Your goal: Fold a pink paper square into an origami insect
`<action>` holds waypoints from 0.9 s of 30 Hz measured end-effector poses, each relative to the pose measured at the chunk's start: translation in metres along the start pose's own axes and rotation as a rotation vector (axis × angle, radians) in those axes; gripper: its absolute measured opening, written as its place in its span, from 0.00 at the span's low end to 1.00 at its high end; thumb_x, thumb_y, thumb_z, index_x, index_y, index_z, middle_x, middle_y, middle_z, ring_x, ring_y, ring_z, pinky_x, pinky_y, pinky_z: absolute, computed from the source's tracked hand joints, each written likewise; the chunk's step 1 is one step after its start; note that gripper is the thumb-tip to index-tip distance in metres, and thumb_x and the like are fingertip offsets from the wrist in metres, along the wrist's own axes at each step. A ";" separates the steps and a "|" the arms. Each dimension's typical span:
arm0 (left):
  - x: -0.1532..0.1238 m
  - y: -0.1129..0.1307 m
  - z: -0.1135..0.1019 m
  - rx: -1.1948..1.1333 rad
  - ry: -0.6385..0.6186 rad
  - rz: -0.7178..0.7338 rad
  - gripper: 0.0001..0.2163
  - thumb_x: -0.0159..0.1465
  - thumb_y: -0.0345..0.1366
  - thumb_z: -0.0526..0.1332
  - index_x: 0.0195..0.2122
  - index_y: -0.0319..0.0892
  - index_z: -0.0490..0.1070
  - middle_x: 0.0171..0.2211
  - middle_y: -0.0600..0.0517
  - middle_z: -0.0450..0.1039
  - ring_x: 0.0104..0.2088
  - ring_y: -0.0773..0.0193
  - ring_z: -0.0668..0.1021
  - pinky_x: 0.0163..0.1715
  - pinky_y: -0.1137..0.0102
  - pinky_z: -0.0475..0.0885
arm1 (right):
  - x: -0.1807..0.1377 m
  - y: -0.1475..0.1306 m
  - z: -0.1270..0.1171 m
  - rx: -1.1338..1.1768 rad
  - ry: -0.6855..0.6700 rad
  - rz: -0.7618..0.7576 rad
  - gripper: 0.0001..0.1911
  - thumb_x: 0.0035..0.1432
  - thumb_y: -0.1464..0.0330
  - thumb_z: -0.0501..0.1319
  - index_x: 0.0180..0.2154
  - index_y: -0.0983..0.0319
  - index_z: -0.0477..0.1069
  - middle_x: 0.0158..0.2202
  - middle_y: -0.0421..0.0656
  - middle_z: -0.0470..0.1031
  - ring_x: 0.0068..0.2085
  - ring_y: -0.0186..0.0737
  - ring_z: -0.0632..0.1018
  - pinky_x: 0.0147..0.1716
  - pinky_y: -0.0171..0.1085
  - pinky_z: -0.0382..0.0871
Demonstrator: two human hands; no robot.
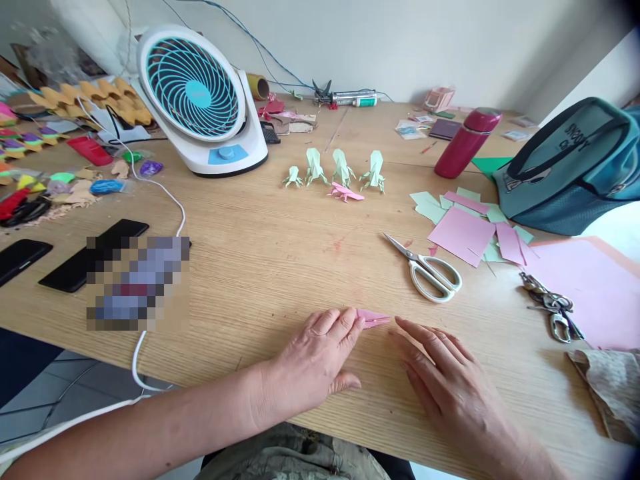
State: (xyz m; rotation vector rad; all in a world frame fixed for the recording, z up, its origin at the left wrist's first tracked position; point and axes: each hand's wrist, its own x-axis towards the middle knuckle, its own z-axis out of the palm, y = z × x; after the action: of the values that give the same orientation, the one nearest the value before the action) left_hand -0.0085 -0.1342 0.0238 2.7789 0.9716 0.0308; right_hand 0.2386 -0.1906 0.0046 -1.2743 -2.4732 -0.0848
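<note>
A small folded piece of pink paper [373, 319] lies on the wooden table [280, 260] near its front edge. My left hand [320, 360] lies flat on the table, fingers stretched out, fingertips pressing the left end of the pink fold. My right hand [440, 373] rests flat just right of the fold, fingers extended toward it, holding nothing. White-handled scissors [430, 272] lie shut behind my right hand.
Several pale green origami figures [340, 170] and a pink one [345, 193] stand mid-table. Loose pink and green paper [465, 230], keys [553, 307], a red flask [467, 141], a teal bag [575, 167], a fan [200, 100] and phones [95, 253] surround them.
</note>
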 end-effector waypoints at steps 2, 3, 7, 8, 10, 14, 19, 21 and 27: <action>0.000 0.006 0.000 0.012 0.038 -0.015 0.37 0.65 0.42 0.65 0.71 0.41 0.48 0.61 0.42 0.67 0.55 0.52 0.73 0.56 0.59 0.69 | 0.005 -0.004 -0.001 0.059 0.022 0.030 0.20 0.68 0.76 0.52 0.59 0.66 0.66 0.54 0.55 0.73 0.49 0.48 0.76 0.46 0.48 0.75; 0.001 0.008 0.000 0.021 0.062 -0.011 0.35 0.67 0.37 0.63 0.71 0.40 0.46 0.58 0.43 0.69 0.53 0.54 0.74 0.54 0.61 0.71 | 0.008 -0.007 -0.001 0.095 0.026 0.044 0.20 0.68 0.77 0.51 0.59 0.66 0.66 0.52 0.54 0.74 0.47 0.47 0.77 0.45 0.47 0.76; 0.005 0.003 -0.004 0.009 0.154 0.043 0.25 0.72 0.26 0.50 0.70 0.38 0.48 0.50 0.45 0.73 0.49 0.59 0.76 0.51 0.64 0.74 | 0.023 -0.023 0.000 0.207 -0.002 0.074 0.19 0.68 0.76 0.51 0.58 0.67 0.66 0.48 0.54 0.75 0.44 0.46 0.77 0.43 0.45 0.77; 0.007 -0.001 -0.006 -0.023 0.158 0.056 0.24 0.73 0.26 0.49 0.69 0.39 0.50 0.48 0.46 0.73 0.48 0.60 0.77 0.50 0.65 0.74 | 0.026 -0.026 0.002 0.206 -0.012 0.064 0.18 0.68 0.76 0.51 0.57 0.67 0.67 0.49 0.54 0.75 0.44 0.47 0.77 0.43 0.46 0.77; 0.011 -0.009 -0.009 -0.107 0.133 0.049 0.21 0.73 0.27 0.49 0.67 0.40 0.55 0.44 0.48 0.73 0.43 0.62 0.77 0.45 0.68 0.76 | 0.029 -0.033 0.006 0.167 -0.025 0.044 0.17 0.68 0.76 0.51 0.55 0.68 0.68 0.51 0.55 0.75 0.44 0.49 0.76 0.42 0.48 0.77; 0.019 -0.030 -0.011 -0.209 0.161 0.020 0.13 0.70 0.24 0.53 0.51 0.39 0.71 0.44 0.48 0.72 0.45 0.61 0.75 0.48 0.66 0.74 | 0.030 -0.036 0.013 0.108 -0.026 0.062 0.16 0.67 0.76 0.52 0.54 0.68 0.69 0.55 0.55 0.74 0.46 0.51 0.75 0.43 0.50 0.76; 0.026 -0.049 -0.005 -0.276 0.223 0.158 0.11 0.70 0.25 0.54 0.48 0.40 0.73 0.45 0.48 0.74 0.45 0.61 0.75 0.49 0.66 0.72 | 0.037 -0.030 0.009 0.177 -0.023 0.131 0.20 0.67 0.74 0.53 0.59 0.64 0.63 0.55 0.52 0.74 0.48 0.49 0.75 0.45 0.48 0.75; 0.028 -0.053 -0.004 -0.315 0.249 0.201 0.10 0.70 0.25 0.54 0.43 0.40 0.74 0.46 0.48 0.74 0.46 0.62 0.75 0.51 0.67 0.71 | 0.042 -0.029 0.009 0.212 -0.015 0.198 0.18 0.67 0.72 0.54 0.57 0.63 0.64 0.52 0.52 0.75 0.47 0.50 0.76 0.44 0.48 0.75; 0.035 -0.055 -0.002 -0.380 0.252 0.275 0.07 0.69 0.27 0.57 0.45 0.40 0.72 0.42 0.48 0.75 0.45 0.61 0.76 0.50 0.66 0.71 | 0.062 -0.029 0.016 0.382 0.010 0.413 0.13 0.66 0.67 0.58 0.52 0.59 0.66 0.43 0.47 0.77 0.41 0.46 0.78 0.40 0.44 0.74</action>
State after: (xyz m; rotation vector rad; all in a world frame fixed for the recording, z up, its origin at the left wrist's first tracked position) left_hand -0.0149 -0.0698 0.0138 2.5629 0.5496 0.5556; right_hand 0.1783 -0.1564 0.0139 -1.5590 -2.0326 0.4588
